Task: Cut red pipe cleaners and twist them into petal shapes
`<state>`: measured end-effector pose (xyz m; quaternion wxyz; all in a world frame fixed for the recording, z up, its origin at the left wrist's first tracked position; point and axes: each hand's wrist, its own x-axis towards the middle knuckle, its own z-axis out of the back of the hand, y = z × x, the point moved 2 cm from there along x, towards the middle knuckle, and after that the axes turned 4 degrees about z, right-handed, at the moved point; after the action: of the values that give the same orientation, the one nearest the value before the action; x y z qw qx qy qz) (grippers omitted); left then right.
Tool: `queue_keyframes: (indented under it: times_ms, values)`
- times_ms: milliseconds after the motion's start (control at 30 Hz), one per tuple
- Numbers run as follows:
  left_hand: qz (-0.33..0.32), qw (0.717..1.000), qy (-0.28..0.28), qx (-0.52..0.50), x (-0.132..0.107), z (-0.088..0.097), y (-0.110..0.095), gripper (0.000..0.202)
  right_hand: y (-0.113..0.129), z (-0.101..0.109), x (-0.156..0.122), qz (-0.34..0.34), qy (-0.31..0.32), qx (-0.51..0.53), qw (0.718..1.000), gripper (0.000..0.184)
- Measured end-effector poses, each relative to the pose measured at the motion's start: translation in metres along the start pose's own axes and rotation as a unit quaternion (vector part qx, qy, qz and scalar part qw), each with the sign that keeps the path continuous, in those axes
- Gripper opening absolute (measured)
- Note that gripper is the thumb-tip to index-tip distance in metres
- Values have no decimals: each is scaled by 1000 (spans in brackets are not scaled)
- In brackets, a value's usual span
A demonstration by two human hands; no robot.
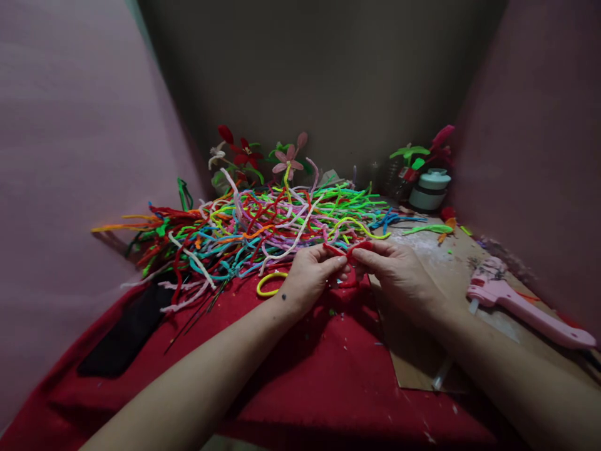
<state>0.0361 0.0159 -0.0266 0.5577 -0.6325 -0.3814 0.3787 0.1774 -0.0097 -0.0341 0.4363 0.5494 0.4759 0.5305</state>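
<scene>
Between my two hands is a red pipe cleaner (359, 247), bent and pinched at its middle. My left hand (312, 272) has thumb and forefinger closed on its left part. From the other side, my right hand (399, 272) pinches it, fingertips almost touching those of the left. Both hands hover over the red cloth (319, 369), just in front of a big heap of multicoloured pipe cleaners (263, 232). A yellow loop (270, 285), perhaps a scissor handle, lies beside my left wrist; the rest of it is hidden by the hand.
A pink glue gun (521, 300) lies on a cardboard sheet (404, 357) at right. Behind stand pipe-cleaner flowers (288, 160) and a pale green-lidded jar (429, 190). At left lies a flat black object (124, 332), like a phone. Pink panels flank both sides.
</scene>
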Motion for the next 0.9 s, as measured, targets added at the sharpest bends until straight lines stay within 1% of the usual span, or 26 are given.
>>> queue_keyframes:
  times_ms: [67, 133, 267, 333, 500, 600, 667, 767, 833, 900]
  values:
    - [-6, 1000, 1, -3, 0, 0, 0, 14, -3, -2, 0, -2, -1, 33, 999, 20]
    - [-4, 1000, 1, 0, 0, -1, 1, 13, -6, -4, 0, -12, -15, 51, 999, 18]
    - [4, 1000, -3, -4, 0, -1, 2, 9, -5, -6, -1, -60, -21, 75, 995, 17]
    - [16, 1000, -4, -15, 0, 0, 3, 9, -3, -6, -1, -73, -15, 74, 994, 16]
    - [46, 998, 1, -37, 0, 0, 5, 10, -3, -6, 0, -70, 19, 52, 996, 12]
    - [45, 999, 0, -30, 0, 0, 4, 11, -5, -4, 1, -75, 12, 49, 996, 11]
    - [30, 999, -1, -22, 0, -1, 4, 11, -6, -4, 1, -70, 3, 48, 996, 11]
    - [-9, 1000, -5, 13, 1, -2, 4, 9, -6, -3, 2, -61, -4, 46, 997, 14]
    - [-42, 997, -8, 60, 1, -3, 5, 6, -6, -3, 2, -54, -1, 51, 997, 17]
    - [-104, 985, -21, 137, 0, -2, 5, 4, -8, -4, 3, -54, 6, 62, 997, 18]
